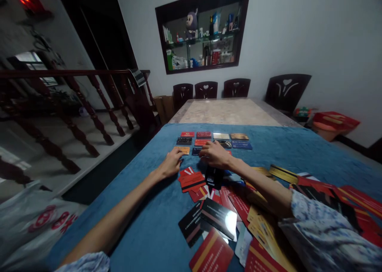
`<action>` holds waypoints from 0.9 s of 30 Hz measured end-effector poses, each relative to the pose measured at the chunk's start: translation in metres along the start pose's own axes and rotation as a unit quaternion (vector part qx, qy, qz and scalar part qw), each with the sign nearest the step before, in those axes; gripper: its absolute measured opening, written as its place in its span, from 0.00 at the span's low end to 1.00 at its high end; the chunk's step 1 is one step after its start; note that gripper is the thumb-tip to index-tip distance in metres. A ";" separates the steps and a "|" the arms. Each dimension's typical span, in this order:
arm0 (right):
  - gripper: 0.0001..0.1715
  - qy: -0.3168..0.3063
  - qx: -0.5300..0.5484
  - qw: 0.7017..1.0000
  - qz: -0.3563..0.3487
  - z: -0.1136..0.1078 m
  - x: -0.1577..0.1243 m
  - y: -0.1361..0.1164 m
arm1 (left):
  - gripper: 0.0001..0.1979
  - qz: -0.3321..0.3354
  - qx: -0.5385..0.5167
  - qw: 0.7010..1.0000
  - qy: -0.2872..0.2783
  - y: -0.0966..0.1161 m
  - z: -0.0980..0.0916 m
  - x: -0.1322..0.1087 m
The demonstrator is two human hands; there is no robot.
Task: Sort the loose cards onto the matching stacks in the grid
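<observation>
My left hand rests on the blue cloth with its index finger stretched to a gold card. Its thumb sits apart from that finger, and nothing shows between them. My right hand is bent over the same row, its fingertips closed at the right edge of a dark blue card. The thumb is hidden. A bit of red card peeks out beyond this hand. Behind lie rows of cards, among them a black one, a blue one and a white one.
Loose red, black and gold cards overlap in a spread from the middle to the right, beneath my right forearm. The blue cloth covers the table's near part. Chairs stand beyond the far edge. A white plastic bag is at left.
</observation>
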State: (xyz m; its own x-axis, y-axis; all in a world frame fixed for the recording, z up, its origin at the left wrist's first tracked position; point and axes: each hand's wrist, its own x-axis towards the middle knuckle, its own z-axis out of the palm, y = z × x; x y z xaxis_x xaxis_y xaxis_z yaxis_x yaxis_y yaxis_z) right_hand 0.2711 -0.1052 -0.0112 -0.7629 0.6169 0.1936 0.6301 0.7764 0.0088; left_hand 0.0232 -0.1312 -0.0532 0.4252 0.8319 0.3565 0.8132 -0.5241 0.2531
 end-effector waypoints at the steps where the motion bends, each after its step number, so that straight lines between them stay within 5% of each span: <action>1: 0.11 0.005 0.009 1.000 -0.007 0.001 -0.005 -0.001 | 0.19 0.003 -0.004 1.000 0.003 0.004 0.000 -0.005; 10: 0.12 0.030 0.102 0.992 -0.075 0.011 -0.036 -0.014 | 0.11 0.048 -0.053 0.997 0.036 0.033 -0.012 -0.043; 18: 0.12 0.020 0.127 0.986 -0.104 0.013 -0.042 -0.023 | 0.10 0.085 -0.062 0.993 -0.048 0.058 -0.027 -0.054; 27: 0.19 0.007 0.115 0.988 -0.100 0.018 -0.044 -0.027 | 0.12 0.083 -0.025 0.992 -0.086 0.054 -0.030 -0.059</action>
State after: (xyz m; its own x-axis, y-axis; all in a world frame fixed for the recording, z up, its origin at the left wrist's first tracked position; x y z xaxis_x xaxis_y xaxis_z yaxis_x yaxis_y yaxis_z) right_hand 0.2846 -0.1512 -0.0379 -0.8661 0.4473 0.2232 0.4157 0.8925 -0.1751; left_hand 0.0303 -0.2140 -0.0339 0.6174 0.7495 0.2391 0.7068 -0.6619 0.2497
